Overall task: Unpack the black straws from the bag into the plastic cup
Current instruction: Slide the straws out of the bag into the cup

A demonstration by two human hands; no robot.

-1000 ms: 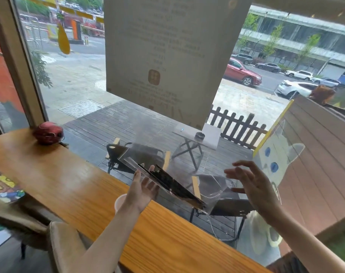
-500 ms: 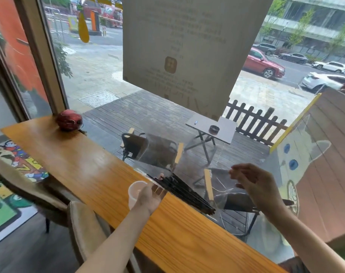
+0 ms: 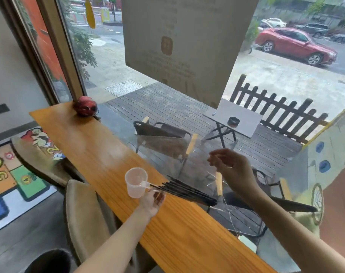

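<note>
A clear plastic cup (image 3: 135, 182) with a small handle stands on the wooden counter (image 3: 92, 154). My left hand (image 3: 152, 200) grips a bundle of black straws (image 3: 187, 192) near its left end. The bundle lies almost level above the counter's far edge, and its tips reach the cup's handle. A thin transparent bag (image 3: 167, 146) still hangs around the straws' right part, hard to see against the window. My right hand (image 3: 233, 170) is raised to the right of the straws, with finger and thumb pinched on the bag's film.
A red ball-shaped object (image 3: 85, 108) sits at the counter's far left end. The window glass runs right along the counter's far edge. Two padded chairs (image 3: 83, 215) stand under the near side, above a colourful floor mat (image 3: 14, 180).
My left hand has lowered the straws from a steep tilt to almost level, with their tips now at the cup. My right hand went from spread fingers to a pinch on the bag.
</note>
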